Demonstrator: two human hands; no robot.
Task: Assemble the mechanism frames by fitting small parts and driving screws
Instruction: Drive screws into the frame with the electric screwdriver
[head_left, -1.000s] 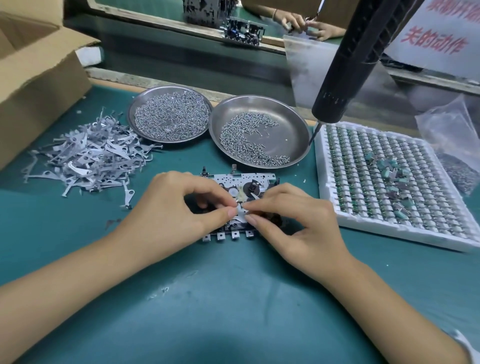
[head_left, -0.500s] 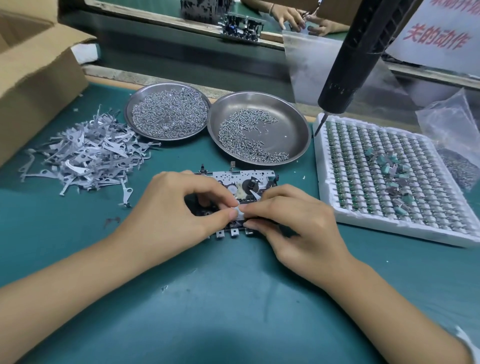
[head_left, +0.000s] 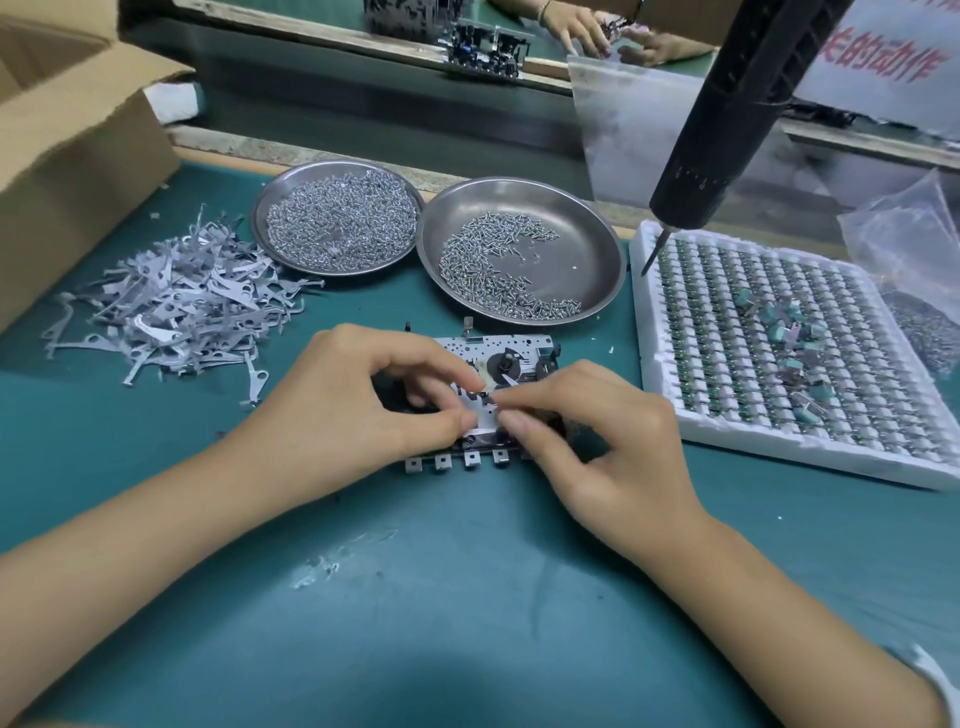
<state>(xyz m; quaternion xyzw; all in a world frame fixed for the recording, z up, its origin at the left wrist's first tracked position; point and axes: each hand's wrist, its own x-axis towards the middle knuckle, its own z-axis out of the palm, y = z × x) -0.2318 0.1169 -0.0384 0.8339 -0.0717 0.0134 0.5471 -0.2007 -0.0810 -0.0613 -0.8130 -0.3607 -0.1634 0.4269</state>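
Note:
A metal mechanism frame with a black wheel lies flat on the green mat, a row of square tabs along its near edge. My left hand and my right hand meet over its middle. Both pinch a small flat metal part with thumb and fingertips and hold it down on the frame. The hands hide much of the frame. A black electric screwdriver hangs above the right side, its bit pointing down at the foam tray's corner.
Two steel dishes of screws stand behind the frame. A heap of thin metal levers lies at the left, a cardboard box beyond it. A white foam tray of small components sits on the right. Another person's hands work opposite.
Both hands stay over the frame, pinching the small part; the fingertips have shifted slightly. The view has drifted a little.

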